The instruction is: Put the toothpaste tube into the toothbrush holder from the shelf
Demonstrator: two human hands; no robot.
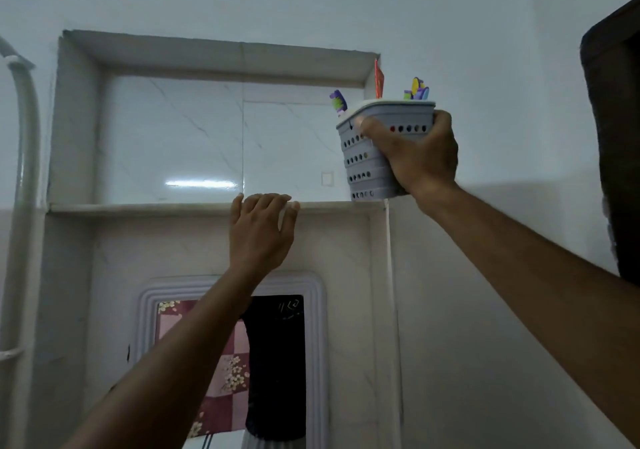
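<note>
A grey perforated toothbrush holder (363,157) is at the right end of the recessed wall shelf (138,208), its base at the ledge. My right hand (419,157) is wrapped around its right side. Out of its top stick a red toothpaste tube end (379,79), a purple toothbrush head (338,102) and colourful brush heads (417,90). My left hand (261,230) is raised with fingers spread, its fingertips at the shelf's front edge, holding nothing.
The niche's back wall is glossy marble tile. A white-framed mirror (318,344) hangs below the shelf. A white pipe (24,157) runs up the left. A dark object (616,143) looms at the right edge. A thin white cord (389,237) drops below the holder.
</note>
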